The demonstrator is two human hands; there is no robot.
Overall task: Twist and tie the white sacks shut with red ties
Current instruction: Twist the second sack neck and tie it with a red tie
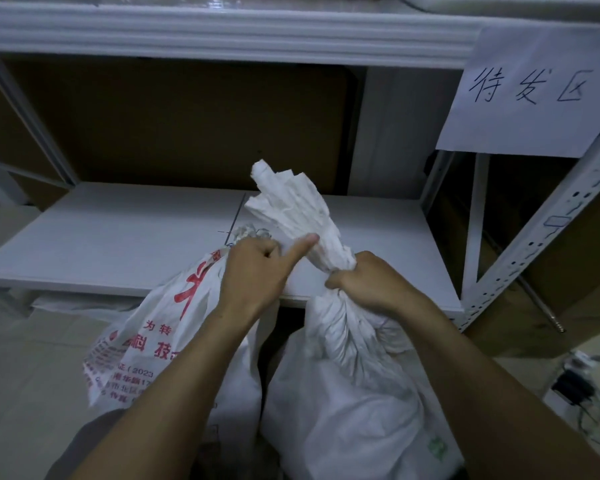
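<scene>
Two white sacks stand on the floor in front of a shelf. The right sack (347, 386) is plain white, and its gathered top (291, 206) sticks up, twisted into a neck. My right hand (364, 282) is shut around that neck. The left sack (142, 344) carries red printed characters. My left hand (257, 271) grips its bunched mouth, with the thumb stretched out against the right sack's neck. No red tie is visible.
A white metal rack holds a low shelf board (125, 237) just behind the sacks, with brown cardboard (174, 123) behind it. A handwritten paper sign (530, 91) hangs at upper right. Cables and a plug (575, 386) lie on the floor at right.
</scene>
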